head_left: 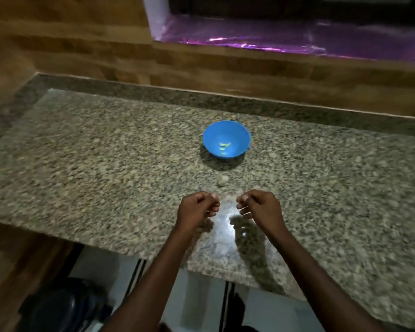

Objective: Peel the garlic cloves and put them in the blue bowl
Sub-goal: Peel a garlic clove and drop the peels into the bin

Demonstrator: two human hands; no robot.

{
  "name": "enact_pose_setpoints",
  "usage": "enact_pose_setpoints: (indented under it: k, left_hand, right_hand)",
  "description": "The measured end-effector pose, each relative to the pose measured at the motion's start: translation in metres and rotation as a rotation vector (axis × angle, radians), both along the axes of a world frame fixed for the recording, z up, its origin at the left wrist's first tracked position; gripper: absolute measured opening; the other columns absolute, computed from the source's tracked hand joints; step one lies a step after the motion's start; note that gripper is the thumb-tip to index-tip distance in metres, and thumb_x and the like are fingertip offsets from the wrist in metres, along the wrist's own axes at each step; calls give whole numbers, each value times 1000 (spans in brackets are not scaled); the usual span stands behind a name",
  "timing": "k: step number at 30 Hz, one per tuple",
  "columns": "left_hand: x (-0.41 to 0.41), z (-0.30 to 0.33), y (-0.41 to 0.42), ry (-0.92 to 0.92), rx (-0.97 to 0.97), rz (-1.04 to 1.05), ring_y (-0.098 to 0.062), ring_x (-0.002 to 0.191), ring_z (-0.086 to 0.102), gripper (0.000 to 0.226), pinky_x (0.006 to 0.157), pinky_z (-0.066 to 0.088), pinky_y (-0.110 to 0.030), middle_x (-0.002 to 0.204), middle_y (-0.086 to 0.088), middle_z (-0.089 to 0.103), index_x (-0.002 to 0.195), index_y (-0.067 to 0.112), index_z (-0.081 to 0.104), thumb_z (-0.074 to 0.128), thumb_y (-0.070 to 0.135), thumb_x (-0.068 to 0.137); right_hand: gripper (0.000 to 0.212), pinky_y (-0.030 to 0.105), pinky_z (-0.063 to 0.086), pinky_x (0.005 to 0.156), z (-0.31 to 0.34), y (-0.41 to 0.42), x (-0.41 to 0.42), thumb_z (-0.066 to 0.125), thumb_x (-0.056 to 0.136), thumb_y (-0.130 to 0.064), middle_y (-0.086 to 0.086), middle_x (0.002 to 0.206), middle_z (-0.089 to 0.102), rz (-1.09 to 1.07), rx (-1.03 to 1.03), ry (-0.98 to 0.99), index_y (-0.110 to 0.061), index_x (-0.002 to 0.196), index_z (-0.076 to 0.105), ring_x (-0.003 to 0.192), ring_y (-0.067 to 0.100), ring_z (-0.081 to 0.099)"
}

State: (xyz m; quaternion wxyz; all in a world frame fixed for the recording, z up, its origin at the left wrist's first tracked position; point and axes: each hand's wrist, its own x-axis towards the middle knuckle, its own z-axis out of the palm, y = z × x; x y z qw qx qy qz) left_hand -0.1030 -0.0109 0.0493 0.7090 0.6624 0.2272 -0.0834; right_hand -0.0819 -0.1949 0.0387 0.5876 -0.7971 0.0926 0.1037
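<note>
The left hand (198, 207) hovers over the near part of the worktop (94, 178), on the near side of the blue bowl (226, 139), its fingers curled inward; whether that grip pinches a sliver of skin or nothing at all I cannot tell, since the frame is blurred there. Just nearer than the bowl, between it and the hands, lies a small pale garlic clove (222, 180) on the stone, probably left within easy reach as the next one to pick up. The bowl itself sits farther back with a few pale pieces (224, 147) in its bottom (they look greenish in this light), likely cloves already peeled. The right hand (258, 206) mirrors the left, equally near of the bowl, fingers curled, its grip likewise unreadable. Both hands face each other closely, a posture suited to picking at skin.
</note>
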Motion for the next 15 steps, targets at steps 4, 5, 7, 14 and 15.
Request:
enact_pose_setpoints:
  k: [4, 5, 7, 14, 15]
  left_hand:
    - [32, -20, -27, -63, 202, -97, -11, 59, 61, 10, 60, 51, -24, 66, -3, 69, 80, 3, 73, 76, 11, 86]
    - [38, -25, -31, -86, 257, -121, -7, 59, 61, 5, 60, 50, -23, 66, 2, 70, 81, 8, 73, 76, 8, 85]
    - [47, -39, -35, -137, 440, -183, -6, 69, 66, 7, 67, 51, -22, 76, 5, 73, 86, 16, 75, 73, 10, 85]
    - [47, -81, -33, -428, 1146, -587, -31, 100, 54, 29, 83, 49, -41, 119, -10, 60, 115, 12, 65, 67, 17, 86]
    - [47, -82, -32, -454, 1167, -605, -30, 98, 53, 30, 81, 48, -41, 119, -10, 58, 116, 12, 64, 66, 17, 87]
  right_hand:
    - [28, 47, 62, 64, -20, -32, 20, 56, 91, -9, 1, 69, 74, -98, -73, 40, -20, 74, 75, 62, 24, 72]
    - [27, 48, 62, 65, -25, -37, 25, 55, 90, -10, 0, 69, 74, -105, -91, 51, -21, 74, 75, 62, 22, 73]
    - [21, 43, 62, 70, -34, -45, 35, 59, 88, -15, -2, 71, 75, -104, -168, 38, -22, 77, 75, 66, 16, 73]
    - [9, 32, 51, 62, -47, -39, 85, 70, 85, -28, 2, 74, 70, -109, -553, -78, -19, 86, 69, 71, 24, 67]
    - [12, 33, 51, 62, -48, -34, 92, 70, 85, -30, 2, 74, 69, -91, -578, -98, -19, 87, 66, 71, 24, 65]
